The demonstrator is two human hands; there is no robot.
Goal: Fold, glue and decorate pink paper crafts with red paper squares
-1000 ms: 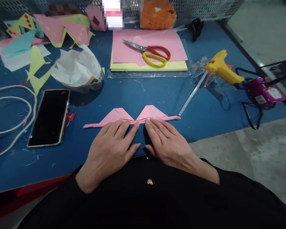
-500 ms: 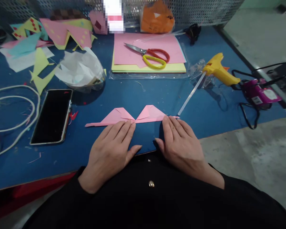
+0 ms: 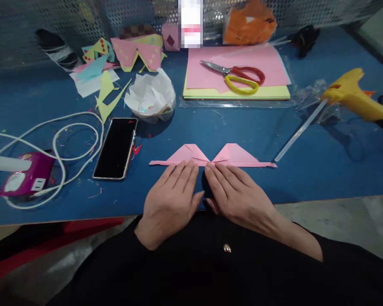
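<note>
A two-peaked folded pink paper strip point(image 3: 233, 154) lies on the blue counter point(image 3: 175, 134); left hand point(image 3: 170, 196) and right hand point(image 3: 236, 193), palms down, fingers extended, touch its near edge. Red-and-yellow-handled metal scissors point(image 3: 226, 71) lie beyond it.

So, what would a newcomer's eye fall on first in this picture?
Probably the folded pink paper, its two peaks bright against the blue table, near the front edge. Then the red-and-yellow scissors on the paper stack behind it, and the yellow glue gun at the right.
</note>
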